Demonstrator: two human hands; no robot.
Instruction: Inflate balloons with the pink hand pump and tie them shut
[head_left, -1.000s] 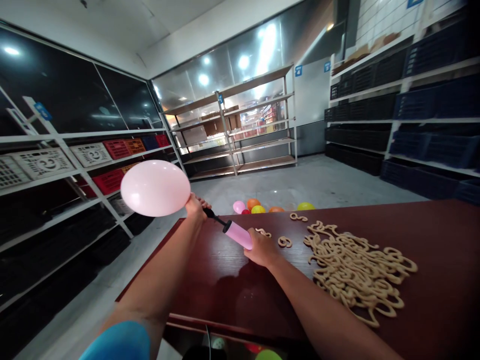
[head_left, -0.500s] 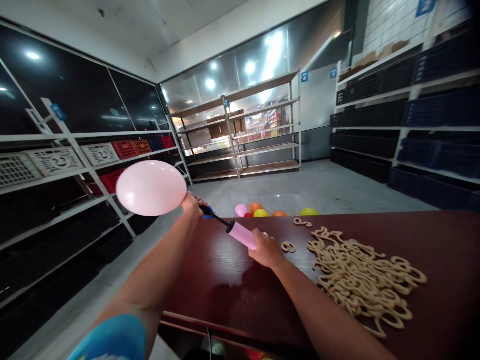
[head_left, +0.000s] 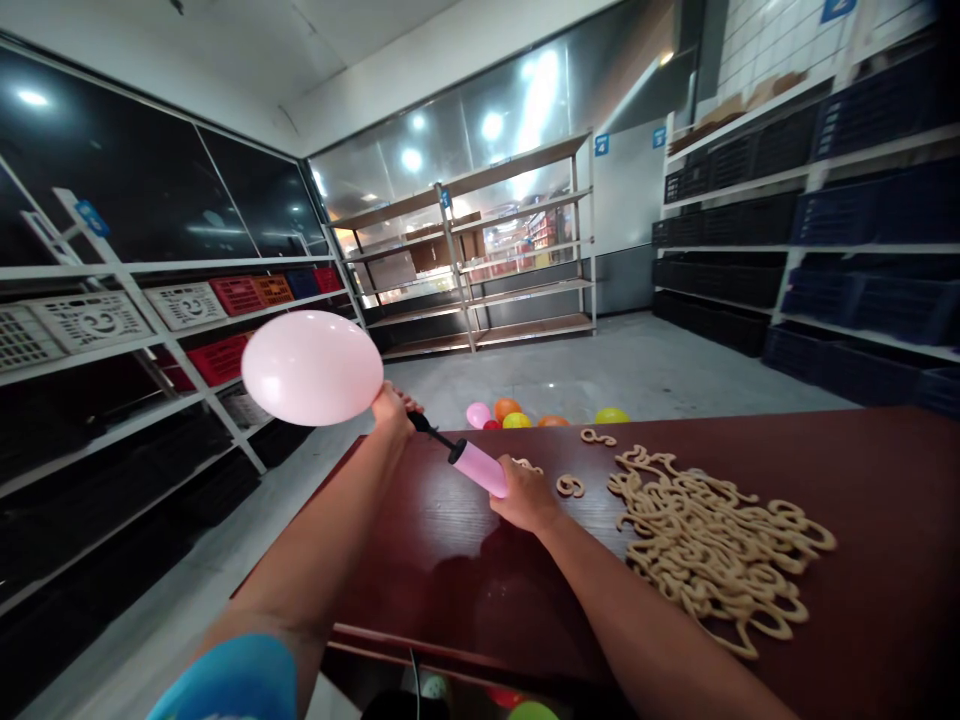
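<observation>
A large inflated pink balloon (head_left: 313, 368) stands out to the left of my left hand (head_left: 392, 408). The fingers of that hand are closed around the balloon's neck and the black end of a hand balloon pump (head_left: 478, 468). Where neck and pump meet is hidden by the fingers. Between my hands, a length of the pump's black rod shows outside its pink barrel. My right hand (head_left: 527, 494) is wrapped round the barrel's lower end, above the dark red table (head_left: 435, 560). Small beige curled pieces (head_left: 570, 486) lie near my right hand.
A heap of beige curled pieces (head_left: 720, 540) covers part of the table's right side. Beyond the far edge, several balloons (head_left: 517, 421) are on the floor. Shelves with crates (head_left: 90, 320) line the left, and dark crates (head_left: 870, 295) fill the right shelves.
The view has shifted slightly, so the room and the heap sit further left. The balloon appears a little further right and higher. Both hands keep their hold, with the rod still drawn out.
</observation>
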